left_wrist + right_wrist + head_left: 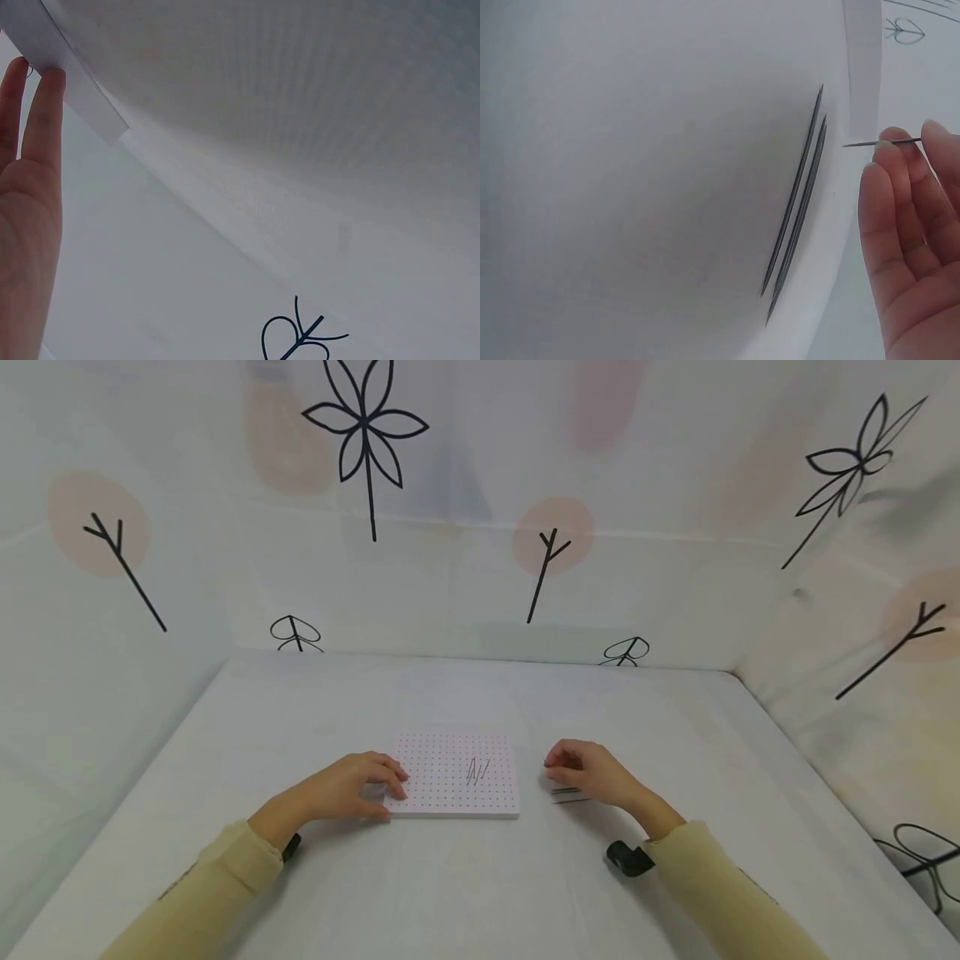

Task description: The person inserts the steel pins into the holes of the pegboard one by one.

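The right hand (pixel 590 773) is pinching 1 needle (pixel 862 144), likely light, stiff and slippery, best held mid-shaft; the left hand (pixel 347 787), loosely spread, is touching the board (pixel 438 783).

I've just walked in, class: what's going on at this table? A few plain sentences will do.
A person is working with both bare hands. The left hand rests at the left side of a white dotted board, while the right hand pinches a thin dark rod off to the board's right. More loose rods lie on the table near that hand, and a few slanting rods are on the board's right half.
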`<state>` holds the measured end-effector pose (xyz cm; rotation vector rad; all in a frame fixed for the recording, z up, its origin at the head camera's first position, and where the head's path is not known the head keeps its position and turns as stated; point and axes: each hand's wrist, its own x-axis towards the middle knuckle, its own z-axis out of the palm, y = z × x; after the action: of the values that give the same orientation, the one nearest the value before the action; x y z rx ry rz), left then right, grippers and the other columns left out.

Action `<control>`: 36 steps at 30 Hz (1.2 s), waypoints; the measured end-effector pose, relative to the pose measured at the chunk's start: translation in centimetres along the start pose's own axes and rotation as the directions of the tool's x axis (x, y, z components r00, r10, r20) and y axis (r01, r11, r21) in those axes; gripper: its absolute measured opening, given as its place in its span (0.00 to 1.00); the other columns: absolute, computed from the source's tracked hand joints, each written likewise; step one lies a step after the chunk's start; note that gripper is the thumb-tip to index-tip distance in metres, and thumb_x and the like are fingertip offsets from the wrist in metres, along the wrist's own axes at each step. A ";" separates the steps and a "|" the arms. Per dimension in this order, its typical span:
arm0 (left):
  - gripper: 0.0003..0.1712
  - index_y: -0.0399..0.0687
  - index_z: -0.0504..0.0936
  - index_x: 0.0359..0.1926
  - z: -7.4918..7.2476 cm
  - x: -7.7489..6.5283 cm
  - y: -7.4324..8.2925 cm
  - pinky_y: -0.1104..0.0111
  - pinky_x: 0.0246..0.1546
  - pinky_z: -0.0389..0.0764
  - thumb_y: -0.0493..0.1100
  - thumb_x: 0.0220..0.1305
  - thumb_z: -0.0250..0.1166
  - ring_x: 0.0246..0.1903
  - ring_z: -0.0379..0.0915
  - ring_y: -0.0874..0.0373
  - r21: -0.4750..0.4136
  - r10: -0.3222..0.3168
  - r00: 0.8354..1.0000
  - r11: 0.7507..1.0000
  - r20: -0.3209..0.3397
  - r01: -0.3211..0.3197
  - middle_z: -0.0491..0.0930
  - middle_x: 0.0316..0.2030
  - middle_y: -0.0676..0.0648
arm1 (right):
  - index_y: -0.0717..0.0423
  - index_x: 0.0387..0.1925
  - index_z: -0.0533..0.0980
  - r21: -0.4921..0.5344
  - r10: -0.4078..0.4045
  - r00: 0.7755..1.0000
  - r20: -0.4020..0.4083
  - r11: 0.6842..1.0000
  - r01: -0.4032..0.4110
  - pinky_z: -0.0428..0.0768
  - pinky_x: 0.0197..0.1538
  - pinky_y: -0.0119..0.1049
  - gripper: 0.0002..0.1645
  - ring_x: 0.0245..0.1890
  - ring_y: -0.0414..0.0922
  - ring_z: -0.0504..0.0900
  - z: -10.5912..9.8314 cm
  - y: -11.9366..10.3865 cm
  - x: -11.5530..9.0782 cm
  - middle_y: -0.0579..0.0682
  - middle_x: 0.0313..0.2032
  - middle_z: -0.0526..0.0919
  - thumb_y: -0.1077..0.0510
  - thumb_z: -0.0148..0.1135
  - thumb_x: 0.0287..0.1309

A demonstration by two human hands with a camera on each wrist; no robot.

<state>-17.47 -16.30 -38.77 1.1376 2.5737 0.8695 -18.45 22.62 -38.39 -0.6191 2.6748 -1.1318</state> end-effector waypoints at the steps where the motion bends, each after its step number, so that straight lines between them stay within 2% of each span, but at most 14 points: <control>1: 0.13 0.55 0.84 0.35 0.0 0.0 0.0 0.55 0.55 0.69 0.39 0.47 0.74 0.53 0.69 0.52 0.000 -0.001 1.000 1.000 0.000 0.001 0.76 0.48 0.53 | 0.57 0.35 0.75 0.012 -0.006 1.000 -0.003 1.000 0.007 0.77 0.38 0.33 0.05 0.34 0.43 0.76 0.0 -0.1 0.0 0.46 0.33 0.79 0.63 0.63 0.57; 8: 0.13 0.55 0.84 0.36 0.0 0.0 0.0 0.55 0.55 0.69 0.38 0.47 0.74 0.53 0.69 0.52 0.003 0.005 1.000 1.000 -0.002 -0.005 0.77 0.48 0.52 | 0.57 0.34 0.75 0.078 -0.040 0.999 -0.011 0.996 0.041 0.79 0.38 0.32 0.05 0.32 0.44 0.79 0.4 -0.9 0.2 0.48 0.32 0.80 0.62 0.63 0.57; 16: 0.12 0.54 0.84 0.36 -0.1 0.1 0.0 0.54 0.55 0.68 0.39 0.48 0.73 0.53 0.69 0.51 -0.001 0.005 1.000 1.000 0.004 -0.005 0.76 0.49 0.51 | 0.60 0.34 0.74 0.169 -0.053 0.999 -0.011 0.984 0.054 0.81 0.38 0.34 0.06 0.33 0.50 0.81 0.9 -1.6 0.7 0.52 0.32 0.81 0.63 0.63 0.56; 28: 0.12 0.54 0.84 0.36 0.0 0.0 -0.1 0.53 0.56 0.68 0.40 0.48 0.73 0.53 0.68 0.51 -0.005 -0.010 1.000 1.000 0.007 0.010 0.76 0.49 0.52 | 0.60 0.34 0.74 0.193 -0.076 0.997 -0.024 0.978 0.079 0.81 0.38 0.40 0.05 0.33 0.51 0.82 1.6 -2.9 1.4 0.52 0.33 0.80 0.65 0.62 0.56; 36: 0.12 0.54 0.84 0.36 0.0 0.1 -0.2 0.53 0.56 0.67 0.40 0.48 0.73 0.54 0.68 0.51 0.000 -0.005 1.000 1.000 0.003 0.005 0.76 0.49 0.52 | 0.61 0.34 0.74 0.218 -0.081 0.996 -0.026 0.972 0.084 0.82 0.37 0.38 0.05 0.32 0.51 0.82 2.3 -3.2 1.8 0.52 0.32 0.80 0.65 0.63 0.56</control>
<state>-17.64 -16.32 -38.88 1.1307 2.5732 0.8658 -18.37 18.29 -37.71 -0.6887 2.5094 -1.4351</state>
